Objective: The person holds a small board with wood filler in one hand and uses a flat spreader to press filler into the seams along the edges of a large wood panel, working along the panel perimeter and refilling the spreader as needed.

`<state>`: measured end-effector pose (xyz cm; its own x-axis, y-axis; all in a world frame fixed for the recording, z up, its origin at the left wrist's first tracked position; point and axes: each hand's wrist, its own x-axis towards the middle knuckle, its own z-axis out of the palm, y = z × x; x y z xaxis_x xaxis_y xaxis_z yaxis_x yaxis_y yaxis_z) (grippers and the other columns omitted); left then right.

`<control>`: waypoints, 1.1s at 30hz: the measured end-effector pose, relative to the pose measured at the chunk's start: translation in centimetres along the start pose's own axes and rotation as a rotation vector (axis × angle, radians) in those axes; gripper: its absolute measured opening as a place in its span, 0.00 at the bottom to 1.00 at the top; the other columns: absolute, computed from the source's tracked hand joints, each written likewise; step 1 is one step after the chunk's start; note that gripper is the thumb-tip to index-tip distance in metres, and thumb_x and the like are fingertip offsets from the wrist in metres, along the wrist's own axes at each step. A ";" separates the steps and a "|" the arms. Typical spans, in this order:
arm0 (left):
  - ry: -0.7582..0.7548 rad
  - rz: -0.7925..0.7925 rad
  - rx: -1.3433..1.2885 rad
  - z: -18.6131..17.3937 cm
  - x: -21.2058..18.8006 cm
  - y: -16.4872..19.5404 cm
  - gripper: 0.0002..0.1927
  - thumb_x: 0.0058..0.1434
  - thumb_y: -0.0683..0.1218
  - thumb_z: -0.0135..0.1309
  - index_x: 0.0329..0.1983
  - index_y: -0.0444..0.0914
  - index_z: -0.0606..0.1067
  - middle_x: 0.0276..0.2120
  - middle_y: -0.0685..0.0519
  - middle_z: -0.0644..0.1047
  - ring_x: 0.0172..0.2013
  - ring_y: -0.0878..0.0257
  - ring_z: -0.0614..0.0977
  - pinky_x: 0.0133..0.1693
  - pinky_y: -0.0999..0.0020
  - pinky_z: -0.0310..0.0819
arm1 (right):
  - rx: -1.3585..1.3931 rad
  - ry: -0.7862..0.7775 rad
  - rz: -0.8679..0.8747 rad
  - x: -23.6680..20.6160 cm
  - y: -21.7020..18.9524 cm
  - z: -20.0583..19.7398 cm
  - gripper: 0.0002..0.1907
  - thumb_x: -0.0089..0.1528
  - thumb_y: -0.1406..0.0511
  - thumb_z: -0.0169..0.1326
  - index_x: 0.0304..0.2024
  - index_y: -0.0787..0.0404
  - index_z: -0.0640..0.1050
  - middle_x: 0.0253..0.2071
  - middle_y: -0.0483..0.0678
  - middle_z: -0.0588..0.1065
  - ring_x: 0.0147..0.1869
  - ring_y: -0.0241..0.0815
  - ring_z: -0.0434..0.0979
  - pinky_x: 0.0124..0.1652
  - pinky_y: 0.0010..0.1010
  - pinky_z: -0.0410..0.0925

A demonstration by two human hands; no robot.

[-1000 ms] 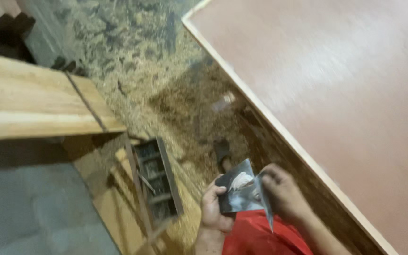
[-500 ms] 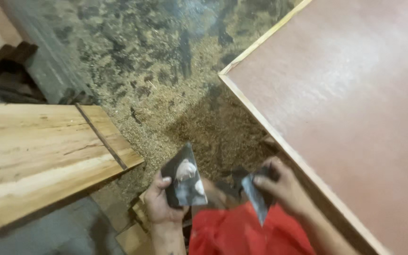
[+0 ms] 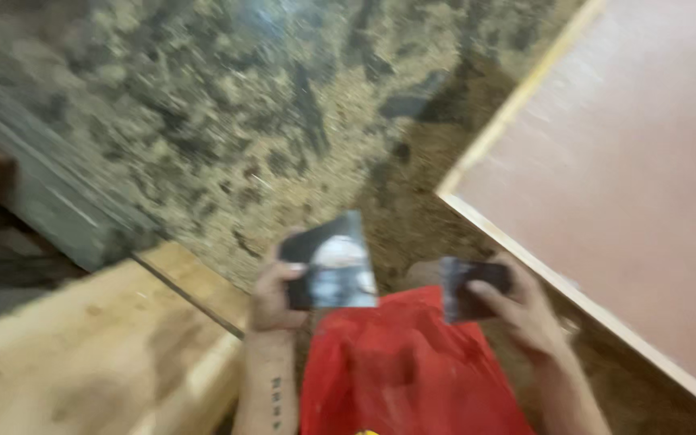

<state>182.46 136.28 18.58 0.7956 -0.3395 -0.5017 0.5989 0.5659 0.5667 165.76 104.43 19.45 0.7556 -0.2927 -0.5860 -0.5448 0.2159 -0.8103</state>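
Observation:
My left hand [image 3: 271, 294] holds a flat dark card-like packet [image 3: 333, 262] with a pale picture on it, raised in front of me. My right hand [image 3: 517, 310] grips a smaller dark piece [image 3: 467, 287], apart from the packet by a hand's width. Both hands are above my red clothing [image 3: 396, 366]. The view is blurred, so the two pieces' details are unclear.
A large reddish-brown board [image 3: 630, 177] with a pale edge lies to the right. A light wooden plank [image 3: 82, 354] lies at lower left. Sawdust and shavings [image 3: 267, 113] cover the floor ahead. Dark timber pieces [image 3: 34, 201] lie at far left.
The single dark packet held in both hands one second ago has come apart into two pieces, one in each hand. The view has swung up and leftward over the sawdust.

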 end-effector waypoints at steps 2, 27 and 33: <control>-0.194 -0.063 0.081 2.1 3.8 2.9 0.28 0.56 0.37 0.47 0.62 0.26 0.67 0.48 0.40 0.76 0.45 0.53 0.80 0.47 0.61 0.77 | 0.051 0.142 0.175 1.5 -2.7 1.3 0.15 0.57 0.67 0.61 0.46 0.57 0.76 0.36 0.46 0.78 0.37 0.39 0.80 0.37 0.34 0.77; -0.519 -0.504 0.904 35.6 39.9 7.2 0.16 0.55 0.38 0.44 0.46 0.32 0.74 0.37 0.51 0.76 0.38 0.62 0.75 0.40 0.72 0.71 | 0.055 0.472 0.158 24.2 -23.9 -0.4 0.20 0.46 0.65 0.72 0.39 0.58 0.79 0.28 0.44 0.84 0.30 0.37 0.85 0.29 0.31 0.81; -1.007 -0.705 1.173 40.3 46.3 -1.4 0.14 0.56 0.39 0.46 0.43 0.28 0.74 0.39 0.46 0.76 0.40 0.60 0.76 0.44 0.71 0.71 | 0.241 0.838 -0.030 25.1 -20.0 0.8 0.22 0.45 0.65 0.74 0.38 0.59 0.78 0.25 0.47 0.78 0.26 0.35 0.74 0.23 0.28 0.68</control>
<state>222.15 89.46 20.92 -0.1729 -0.8319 -0.5273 0.2094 -0.5542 0.8056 195.91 93.55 20.94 0.2005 -0.8700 -0.4505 -0.3654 0.3603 -0.8583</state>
